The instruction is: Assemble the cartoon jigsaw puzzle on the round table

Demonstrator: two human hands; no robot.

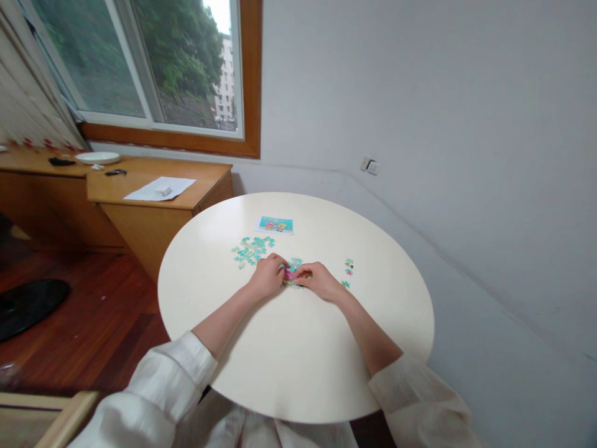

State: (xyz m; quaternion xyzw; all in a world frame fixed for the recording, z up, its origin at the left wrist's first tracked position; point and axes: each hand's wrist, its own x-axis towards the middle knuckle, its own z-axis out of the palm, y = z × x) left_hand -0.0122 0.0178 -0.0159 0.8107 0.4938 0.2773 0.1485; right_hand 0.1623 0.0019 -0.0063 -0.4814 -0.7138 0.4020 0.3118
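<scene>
A small, partly joined jigsaw puzzle (295, 264) in teal, pink and yellow lies on the round cream table (289, 354), between my two hands. My left hand (269, 275) is closed, its curled fingers gripping the puzzle's left edge. From the other side, my right hand (321, 280) pinches a puzzle piece against the pink middle part. The fingers cover much of the puzzle, so the held piece shows only in part. Loose teal puzzle pieces (252, 250) are spread beyond my left hand. A picture card (275, 225) with a teal cartoon scene lies farther back.
A few loose pieces (349, 267) lie to the right of my right hand. Left of the table stands a wooden cabinet (212, 180), with a white paper sheet (149, 190) and a white plate (97, 158) on top. Behind are a wall and a window.
</scene>
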